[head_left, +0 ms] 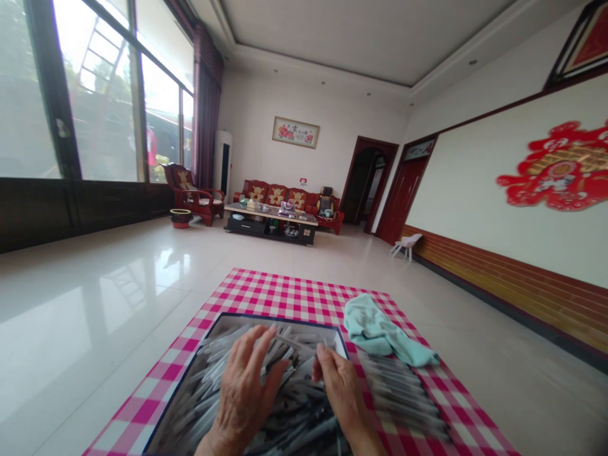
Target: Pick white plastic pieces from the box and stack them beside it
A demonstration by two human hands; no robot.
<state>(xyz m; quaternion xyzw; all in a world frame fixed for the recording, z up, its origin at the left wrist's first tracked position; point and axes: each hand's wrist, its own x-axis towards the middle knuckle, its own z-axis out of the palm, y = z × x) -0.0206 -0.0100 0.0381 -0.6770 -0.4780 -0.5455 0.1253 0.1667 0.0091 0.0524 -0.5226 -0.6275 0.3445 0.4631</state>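
Note:
A shallow dark-edged box [280, 318] holds a heap of clear-barrelled pens [213, 361], some with black parts. Over the heap is my left hand [244, 383], its fingers and thumb spread apart, with nothing visible in its grasp. My right hand [342, 386], above the box's right side, is closed in a pinch on a pale, thin pen [297, 343] that points toward my left fingertips. Motion blurs the details. Right of the box lies a row of similar pens [401, 392], side by side. A crumpled mint-green cloth [375, 326] lies just beyond that row.
Everything rests on a table with a pink-and-white checked cover [266, 288]. Across the tiled floor [142, 316] stand a low coffee table [270, 225], a red wooden sofa [285, 195] and an armchair [194, 193]. A small pale chair [406, 246] is by the right wall.

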